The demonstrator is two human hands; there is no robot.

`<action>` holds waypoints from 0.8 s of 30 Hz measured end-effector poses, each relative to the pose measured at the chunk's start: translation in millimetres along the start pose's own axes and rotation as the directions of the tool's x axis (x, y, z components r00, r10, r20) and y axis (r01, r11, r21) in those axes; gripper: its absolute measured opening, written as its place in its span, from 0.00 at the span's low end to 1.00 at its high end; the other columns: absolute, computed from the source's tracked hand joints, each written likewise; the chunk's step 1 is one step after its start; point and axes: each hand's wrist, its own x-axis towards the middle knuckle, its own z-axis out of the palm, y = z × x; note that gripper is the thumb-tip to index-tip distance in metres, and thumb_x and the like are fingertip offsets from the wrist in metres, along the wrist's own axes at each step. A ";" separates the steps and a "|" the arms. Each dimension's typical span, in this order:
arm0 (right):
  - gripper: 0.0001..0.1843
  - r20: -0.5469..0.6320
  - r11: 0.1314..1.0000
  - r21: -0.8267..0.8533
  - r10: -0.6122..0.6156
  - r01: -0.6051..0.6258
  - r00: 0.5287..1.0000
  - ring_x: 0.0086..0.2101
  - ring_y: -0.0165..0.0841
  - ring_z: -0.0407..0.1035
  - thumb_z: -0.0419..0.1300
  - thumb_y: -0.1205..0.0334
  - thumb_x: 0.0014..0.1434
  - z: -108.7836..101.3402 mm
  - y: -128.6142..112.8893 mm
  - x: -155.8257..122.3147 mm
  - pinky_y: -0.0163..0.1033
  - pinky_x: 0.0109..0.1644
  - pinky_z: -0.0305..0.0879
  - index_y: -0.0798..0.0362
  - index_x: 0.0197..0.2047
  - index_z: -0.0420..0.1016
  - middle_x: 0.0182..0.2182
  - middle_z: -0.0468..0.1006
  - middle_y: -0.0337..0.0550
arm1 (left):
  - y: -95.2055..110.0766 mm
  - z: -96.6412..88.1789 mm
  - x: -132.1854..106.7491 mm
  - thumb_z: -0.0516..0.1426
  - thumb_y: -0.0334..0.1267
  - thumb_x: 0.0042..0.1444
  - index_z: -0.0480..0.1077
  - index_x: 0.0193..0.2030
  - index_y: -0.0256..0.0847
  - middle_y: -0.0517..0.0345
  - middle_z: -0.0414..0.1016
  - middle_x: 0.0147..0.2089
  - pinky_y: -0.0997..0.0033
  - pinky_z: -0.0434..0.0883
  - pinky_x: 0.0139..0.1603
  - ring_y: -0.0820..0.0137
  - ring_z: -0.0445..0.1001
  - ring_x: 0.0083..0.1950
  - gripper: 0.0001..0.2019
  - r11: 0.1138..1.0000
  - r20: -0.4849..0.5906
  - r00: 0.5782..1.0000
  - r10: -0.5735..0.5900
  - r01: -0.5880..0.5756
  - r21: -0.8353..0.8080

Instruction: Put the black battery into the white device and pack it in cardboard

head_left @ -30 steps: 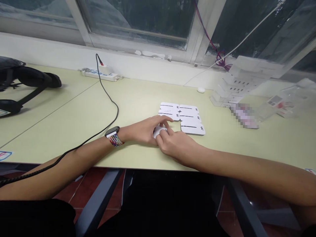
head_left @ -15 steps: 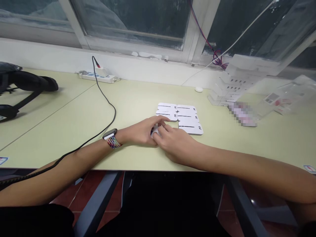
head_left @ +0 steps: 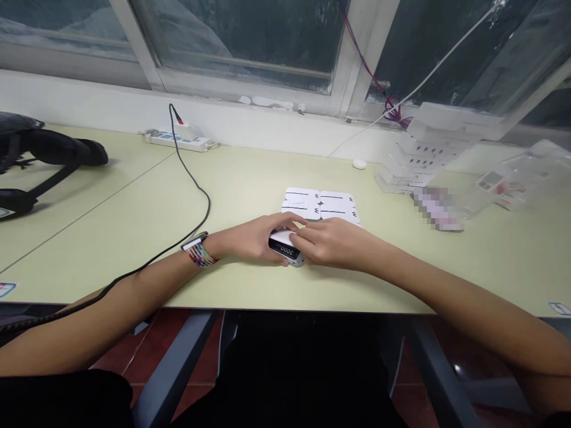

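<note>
Head: device (head_left: 285, 246) between hands (head_left: 250, 238)

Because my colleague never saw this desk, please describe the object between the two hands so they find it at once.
On the pale desk, look near the front edge. There the left hand curls around a white block, and the right hand touches it. Its dark side shows "3000", while the white pieces behind it show black markings.

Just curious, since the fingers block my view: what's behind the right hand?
Just beyond the right hand, white round-cornered pieces with dark markings lie on the table. The hand hides the near edge of this group; whatever it fully covers can't be seen.
</note>
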 end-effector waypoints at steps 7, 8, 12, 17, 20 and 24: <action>0.15 -0.284 0.923 0.233 0.366 -0.306 0.886 0.27 0.33 0.67 0.50 0.69 0.72 6.1 15.7 -21.3 0.41 0.29 0.56 0.51 0.35 0.74 0.27 0.77 0.42 | 2.0 12.0 0.8 0.74 0.47 0.54 0.47 0.82 0.57 0.43 0.72 0.70 0.46 0.73 0.66 0.48 0.75 0.68 0.56 0.998 -0.079 0.995 -0.055 0.051 -0.049; 0.14 -0.322 0.877 0.321 0.456 -0.358 0.830 0.27 0.33 0.68 0.52 0.68 0.70 6.1 19.4 -27.2 0.41 0.31 0.59 0.51 0.34 0.74 0.28 0.78 0.43 | 0.9 15.0 0.8 0.75 0.48 0.53 0.44 0.83 0.56 0.42 0.72 0.69 0.47 0.74 0.64 0.49 0.76 0.66 0.59 0.997 -0.106 0.992 -0.062 0.057 -0.052; 0.08 -0.140 0.434 0.758 0.837 -0.487 0.528 0.27 0.34 0.74 0.58 0.64 0.65 7.7 38.4 -56.0 0.40 0.35 0.69 0.51 0.34 0.77 0.24 0.78 0.41 | -5.1 19.0 0.0 0.76 0.51 0.51 0.43 0.84 0.54 0.42 0.71 0.67 0.50 0.76 0.61 0.52 0.77 0.62 0.62 0.998 -0.152 0.987 -0.057 0.053 -0.031; 0.05 0.337 -0.142 0.883 0.855 -0.447 0.394 0.23 0.31 0.72 0.64 0.65 0.60 21.8 59.9 -87.8 0.39 0.32 0.73 0.55 0.32 0.78 0.22 0.76 0.40 | -12.8 -6.3 -7.1 0.75 0.53 0.52 0.52 0.82 0.51 0.40 0.68 0.71 0.50 0.75 0.64 0.48 0.74 0.66 0.56 0.993 -0.018 0.996 -0.087 0.088 0.079; 0.04 0.438 -0.232 0.861 0.792 -0.453 0.426 0.23 0.30 0.72 0.65 0.66 0.59 31.0 62.6 -96.6 0.38 0.30 0.73 0.57 0.33 0.80 0.24 0.77 0.44 | -16.7 -23.1 -12.7 0.72 0.52 0.56 0.60 0.79 0.51 0.42 0.71 0.70 0.50 0.72 0.67 0.47 0.73 0.68 0.47 0.984 0.046 0.993 -0.113 0.105 0.146; 0.06 0.449 -0.198 0.843 0.770 -0.500 0.453 0.23 0.33 0.74 0.65 0.67 0.60 35.2 59.1 -97.0 0.41 0.33 0.75 0.57 0.41 0.81 0.24 0.78 0.43 | -17.0 -28.9 -19.0 0.71 0.48 0.58 0.63 0.77 0.53 0.46 0.73 0.70 0.50 0.68 0.70 0.49 0.72 0.69 0.42 0.983 0.063 0.991 -0.115 0.105 0.153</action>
